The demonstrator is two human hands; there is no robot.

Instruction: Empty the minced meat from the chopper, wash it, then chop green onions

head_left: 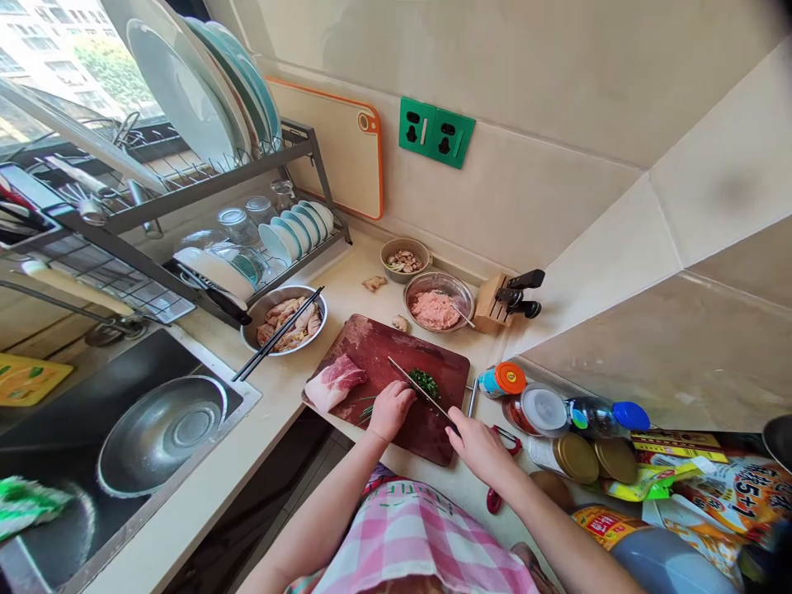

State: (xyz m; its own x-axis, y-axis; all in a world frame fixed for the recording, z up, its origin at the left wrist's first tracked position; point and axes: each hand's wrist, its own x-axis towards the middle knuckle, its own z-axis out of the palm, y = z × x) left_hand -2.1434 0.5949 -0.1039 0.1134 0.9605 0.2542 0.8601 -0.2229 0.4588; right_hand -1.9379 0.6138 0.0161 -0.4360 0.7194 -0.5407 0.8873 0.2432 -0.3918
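My right hand (479, 448) is closed around the handle of a kitchen knife (416, 386), whose blade reaches up and left across the dark red cutting board (371, 342). Curled close to the blade, my left hand (391, 410) presses down on thin green scallion stalks (367, 411), their ends poking out on its left. Beyond the blade lies a small pile of chopped scallion (424, 382). A slab of raw pork (336, 383) rests at the board's left side, apart from both hands.
Behind the board stand a bowl of minced meat (436, 308), a mushroom colander (405, 261) and a knife block (493, 304). A bowl of chicken pieces (285, 320) with chopsticks is left, beside the sink (247, 402). Jars (544, 408) and red-handled scissors (512, 441) are right.
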